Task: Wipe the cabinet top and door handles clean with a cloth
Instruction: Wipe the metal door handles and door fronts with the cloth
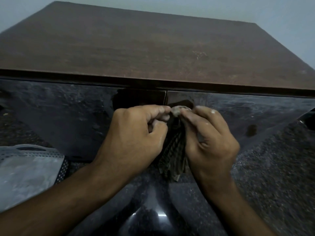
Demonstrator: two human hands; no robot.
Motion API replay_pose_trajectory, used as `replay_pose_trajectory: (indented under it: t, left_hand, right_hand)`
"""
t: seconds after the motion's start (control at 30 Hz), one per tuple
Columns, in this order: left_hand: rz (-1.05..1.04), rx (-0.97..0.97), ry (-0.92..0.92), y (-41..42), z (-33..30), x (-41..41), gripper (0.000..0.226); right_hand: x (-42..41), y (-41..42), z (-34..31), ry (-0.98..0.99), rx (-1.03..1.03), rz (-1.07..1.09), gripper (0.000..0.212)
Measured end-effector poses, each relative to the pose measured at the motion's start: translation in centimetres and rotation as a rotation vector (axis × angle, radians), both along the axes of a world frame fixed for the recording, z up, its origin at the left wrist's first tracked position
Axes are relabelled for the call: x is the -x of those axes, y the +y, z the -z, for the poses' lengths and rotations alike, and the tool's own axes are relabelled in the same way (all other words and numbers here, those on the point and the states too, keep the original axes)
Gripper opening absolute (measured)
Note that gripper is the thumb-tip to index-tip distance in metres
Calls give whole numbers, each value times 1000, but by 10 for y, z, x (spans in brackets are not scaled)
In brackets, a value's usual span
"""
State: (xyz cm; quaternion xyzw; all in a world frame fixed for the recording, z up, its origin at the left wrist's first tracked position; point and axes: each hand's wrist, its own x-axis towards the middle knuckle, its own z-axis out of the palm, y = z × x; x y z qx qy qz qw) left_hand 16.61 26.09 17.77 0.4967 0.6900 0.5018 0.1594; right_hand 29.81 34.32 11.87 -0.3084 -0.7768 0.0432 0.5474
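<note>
A brown cabinet top [153,45] fills the upper half of the head view, dusty, with pale scratches toward its right. Below its front edge are two glossy dark doors, the left door [59,109] and the right door [255,106], meeting at a seam in the middle. In front of that seam, my left hand [136,138] and my right hand [209,138] both pinch a striped, greyish-brown cloth [172,155] at its bunched top. The rest of the cloth hangs down between my hands. Any door handles behind my hands are hidden.
A pale wall [255,11] rises behind the cabinet. At the lower left stands a grey perforated plastic piece [34,167], possibly a chair or bin. A speckled dark floor [281,167] shows at the lower right, and a dark oval mark [252,129] sits on the right door.
</note>
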Motion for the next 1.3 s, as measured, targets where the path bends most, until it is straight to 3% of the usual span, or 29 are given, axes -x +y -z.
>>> replay_pose_trajectory:
  t: [0.17,0.27,0.4,0.5,0.6,0.77,0.87,1.0,1.2,1.3]
  left_hand:
    - [22,104,53,-2,1,2,36]
    - [64,172,65,-1,2,-2,40]
    - [38,184,67,-1,5,-1,39]
    - [25,199,69,-3,8,1,37]
    - [39,186,62,-4,6,2,40]
    - [85,145,108,-6,10,0,38]
    - [88,124,125,-5,11,1,38]
    - [104,103,134,-2,15,1,38]
    - [159,92,147,-2,18,1,45]
    - [197,82,139,0,19,-2,54]
  right_hand:
    - [-8,-16,40,41,19,-9,9]
    - [0,-14,31,54,-6,-90,13]
    - [16,-2,4,127,-70,-33,8]
    - [10,-4,23,79,-68,-46,7]
    - [2,-9,58,-21,25,-56,9]
    - [8,-13,57,352,265,49,11]
    - [7,-19,53,333,237,46,7]
    - [13,-8,65,346,416,101,13]
    - [12,-16,52,345,251,26,8]
    - [14,-14,58,373,440,39,12]
